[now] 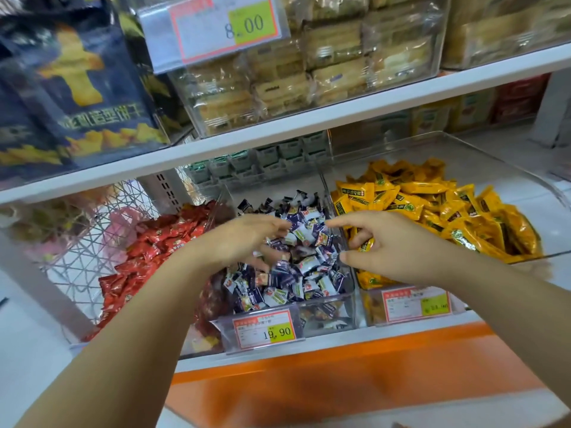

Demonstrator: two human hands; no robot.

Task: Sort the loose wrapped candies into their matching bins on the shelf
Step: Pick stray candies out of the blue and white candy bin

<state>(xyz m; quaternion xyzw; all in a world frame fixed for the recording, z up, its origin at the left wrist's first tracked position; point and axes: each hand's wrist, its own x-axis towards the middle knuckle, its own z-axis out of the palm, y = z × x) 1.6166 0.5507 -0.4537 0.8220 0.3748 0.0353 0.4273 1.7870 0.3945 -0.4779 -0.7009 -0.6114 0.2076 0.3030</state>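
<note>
Over the middle bin (348,291) of blue-and-white candies (304,240), the left grip (247,239) is motion-blurred, its lower fingers sunk among the wrappers; whether it is grasping one cannot be told. The right grip (392,245), at the bin's right wall, curls around a yellow candy (366,244), partly hidden. Matching yellow candies (432,205) lie right of that bin, red ones (148,242) left.

Left hand (247,239) fingers spread; right hand (394,247) curled round yellow candy (366,244).
</note>
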